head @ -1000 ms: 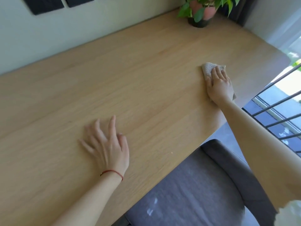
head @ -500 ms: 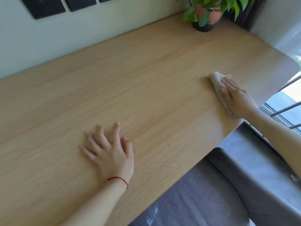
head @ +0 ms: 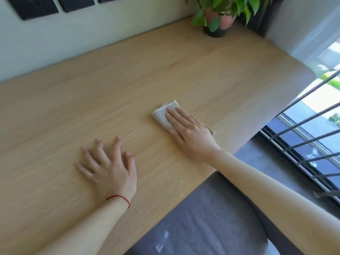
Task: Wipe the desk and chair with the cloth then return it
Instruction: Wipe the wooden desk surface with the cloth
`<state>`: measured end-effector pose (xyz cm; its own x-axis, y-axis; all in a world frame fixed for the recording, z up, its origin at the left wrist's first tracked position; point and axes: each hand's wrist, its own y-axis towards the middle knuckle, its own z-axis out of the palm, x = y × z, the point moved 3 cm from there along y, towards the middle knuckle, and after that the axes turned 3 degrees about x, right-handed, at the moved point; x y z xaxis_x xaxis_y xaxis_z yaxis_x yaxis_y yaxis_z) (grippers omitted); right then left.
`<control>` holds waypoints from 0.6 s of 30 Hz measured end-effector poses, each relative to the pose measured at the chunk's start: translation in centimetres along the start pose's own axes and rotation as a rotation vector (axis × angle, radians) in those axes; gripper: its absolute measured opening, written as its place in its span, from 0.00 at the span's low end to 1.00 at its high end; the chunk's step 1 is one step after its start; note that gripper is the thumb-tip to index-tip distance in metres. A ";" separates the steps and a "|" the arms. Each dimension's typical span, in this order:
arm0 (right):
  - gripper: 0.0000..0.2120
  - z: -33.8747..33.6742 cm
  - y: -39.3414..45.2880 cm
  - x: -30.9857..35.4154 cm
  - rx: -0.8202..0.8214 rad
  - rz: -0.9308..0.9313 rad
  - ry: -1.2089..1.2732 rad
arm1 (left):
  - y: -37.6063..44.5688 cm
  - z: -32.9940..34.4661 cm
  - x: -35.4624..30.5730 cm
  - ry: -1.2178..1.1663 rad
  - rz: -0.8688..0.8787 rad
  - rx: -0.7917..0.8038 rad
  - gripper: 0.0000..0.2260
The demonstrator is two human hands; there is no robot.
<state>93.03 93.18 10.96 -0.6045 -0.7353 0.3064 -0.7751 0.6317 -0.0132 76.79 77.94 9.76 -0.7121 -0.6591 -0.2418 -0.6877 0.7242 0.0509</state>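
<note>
1. The cloth is small, pale and folded. It lies flat on the wooden worktop, about halfway between the back edge by the wall and the front edge.
2. The right hand lies flat on top of the cloth. Its fingers are straight and close together, pressing the cloth down. It is not clenched around the cloth. One end of the cloth sticks out past the fingertips, and a small bit peeks out by the wrist side.
3. The left hand is flat on the bare wood nearer the front edge, to the left of the cloth. Its fingers are spread wide and it holds nothing. The two hands are near each other but not touching.
4. A thin red string goes around the left wrist.
5. A grey chair sits below the front edge of the worktop. There are pale marks on its seat.
6. A green plant in a dark pot stands at the far right corner of the worktop, well apart from the cloth.
7. Dark square plates are on the wall above the back edge.
8. A metal railing and a bright window are past the right edge.
</note>
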 end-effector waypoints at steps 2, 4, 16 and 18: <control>0.23 -1.6 0.1 -4.2 -0.069 0.189 0.045 | 0.0 0.0 -0.2 0.001 0.000 0.009 0.23; 0.22 -3.8 1.1 -9.9 -0.135 0.447 0.037 | 0.0 -0.1 -0.3 0.007 -0.004 0.020 0.24; 0.22 0.3 16.4 5.0 0.021 0.203 0.036 | 0.1 0.4 0.1 0.007 0.013 0.058 0.22; 0.23 2.9 13.6 11.0 0.048 -0.017 0.047 | 0.1 -0.2 0.0 -0.100 -0.020 0.048 0.20</control>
<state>75.31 93.00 11.35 -0.5829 -0.7325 0.3518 -0.7937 0.6060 -0.0534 76.69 77.95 9.96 -0.6792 -0.6513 -0.3383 -0.6920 0.7219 -0.0005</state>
